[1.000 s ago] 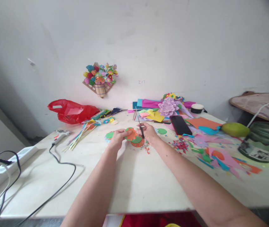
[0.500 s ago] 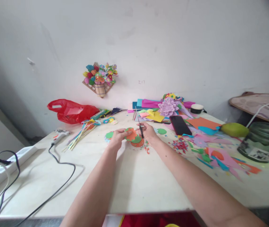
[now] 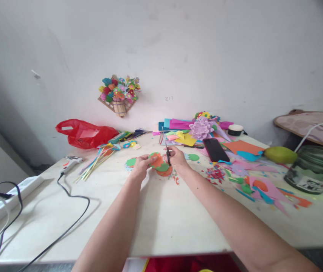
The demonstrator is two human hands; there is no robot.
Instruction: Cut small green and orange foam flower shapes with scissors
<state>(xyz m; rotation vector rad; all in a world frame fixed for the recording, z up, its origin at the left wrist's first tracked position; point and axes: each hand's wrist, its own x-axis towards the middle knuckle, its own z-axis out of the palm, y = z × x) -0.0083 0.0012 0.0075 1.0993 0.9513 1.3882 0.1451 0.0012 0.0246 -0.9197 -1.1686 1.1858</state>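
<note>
My left hand (image 3: 141,167) is closed, pinching an orange scalloped cutout (image 3: 157,160) with green pieces around it. Just to the right, my right hand (image 3: 177,158) is closed around a pair of dark-handled scissors (image 3: 168,157), whose thin blades point away from me beside the orange piece. Below the held piece, a green disc (image 3: 165,167) overlaps an orange disc (image 3: 164,172) over the table. Another green disc (image 3: 131,163) lies left of my left hand, and one more green circle (image 3: 193,157) rests beyond my right hand. Small orange trimmings (image 3: 176,179) are scattered in front.
A corded glue gun (image 3: 72,163) and red plastic bag (image 3: 86,134) are at left. To the right are a black phone (image 3: 216,150), coloured scraps (image 3: 266,189), a green fruit (image 3: 280,155) and a glass jar (image 3: 313,170). A flower decoration (image 3: 120,107) hangs on the wall.
The scissors in my right hand have shifted slightly and sit more upright against the cutout. My left hand stays almost still, pinching the orange piece. The whole view has moved very slightly.
</note>
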